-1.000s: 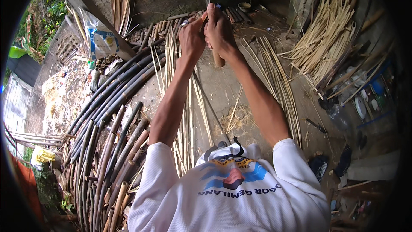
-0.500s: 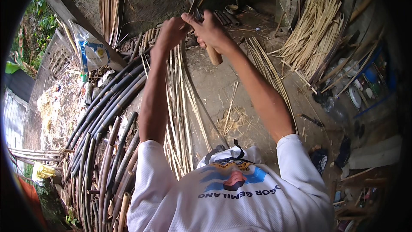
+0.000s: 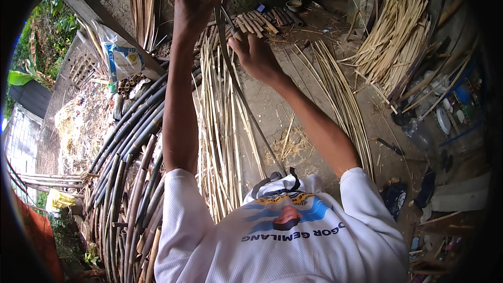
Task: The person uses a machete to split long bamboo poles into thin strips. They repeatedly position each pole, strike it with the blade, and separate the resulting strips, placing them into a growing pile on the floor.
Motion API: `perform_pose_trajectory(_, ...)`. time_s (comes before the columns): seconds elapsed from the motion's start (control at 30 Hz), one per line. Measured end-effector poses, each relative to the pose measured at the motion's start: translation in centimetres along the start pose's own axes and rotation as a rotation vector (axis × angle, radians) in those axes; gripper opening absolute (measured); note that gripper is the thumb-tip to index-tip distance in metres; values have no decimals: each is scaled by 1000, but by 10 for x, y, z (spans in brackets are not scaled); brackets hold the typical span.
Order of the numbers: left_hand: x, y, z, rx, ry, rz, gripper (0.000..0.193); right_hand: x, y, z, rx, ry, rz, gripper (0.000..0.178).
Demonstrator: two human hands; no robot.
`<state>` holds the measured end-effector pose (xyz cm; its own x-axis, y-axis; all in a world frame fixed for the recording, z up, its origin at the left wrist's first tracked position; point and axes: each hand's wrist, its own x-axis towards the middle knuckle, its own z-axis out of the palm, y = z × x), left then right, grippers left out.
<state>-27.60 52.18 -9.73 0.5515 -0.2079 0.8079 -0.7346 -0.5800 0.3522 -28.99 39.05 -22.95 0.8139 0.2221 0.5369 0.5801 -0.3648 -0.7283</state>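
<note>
High at the top of the view, my left hand (image 3: 196,8) is closed at the upper end of a long dark bamboo strip (image 3: 234,76). The strip hangs down and slants toward my lap. Lower and to the right, my right hand (image 3: 255,56) is wrapped round a knife (image 3: 228,21). Its narrow blade points up beside the strip, close to it; whether they touch I cannot tell. My fist hides the knife's handle.
Split pale bamboo strips (image 3: 209,120) lie below my arms, with more strips (image 3: 343,110) to the right. Dark bamboo poles (image 3: 133,120) are stacked at left. A pile of pale slats (image 3: 395,42) leans at the far right. Another knife (image 3: 390,146) lies on the ground.
My left hand has risen and moved left, away from my right hand, which has dropped slightly. The hands were close together before. The knife's wooden handle showed earlier and is now hidden.
</note>
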Motion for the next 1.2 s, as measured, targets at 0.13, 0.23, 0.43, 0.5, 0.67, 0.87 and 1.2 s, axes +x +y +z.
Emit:
perform_pose_trajectory(0.13, 0, 0, 9, 38, -19, 4, 33, 2, -8, 6, 151, 203, -57, 41)
perform_pose_trajectory(0.23, 2, 32, 11, 124, 11, 40, 33, -2, 24, 28, 192, -93, 291, 40)
perform_pose_trajectory(0.43, 57, 53, 2, -132, 74, 93, 47, -7, 63, 40, 101, 44, 161, 38)
perform_pose_trajectory(0.5, 52, 66, -7, -132, 282, -120, 53, -1, 41, 13, 75, 57, 97, 42)
perform_pose_trajectory(0.67, 40, 22, -11, 43, 15, -158, 38, 6, -16, -30, -20, 174, -76, 44)
perform_pose_trajectory(0.87, 47, 31, 0, -2, 186, -90, 30, -15, -25, -39, 95, 155, -38, 56)
perform_pose_trajectory(1.2, 39, 44, 21, -104, 229, -122, 38, -30, 2, -40, -79, -27, -46, 45)
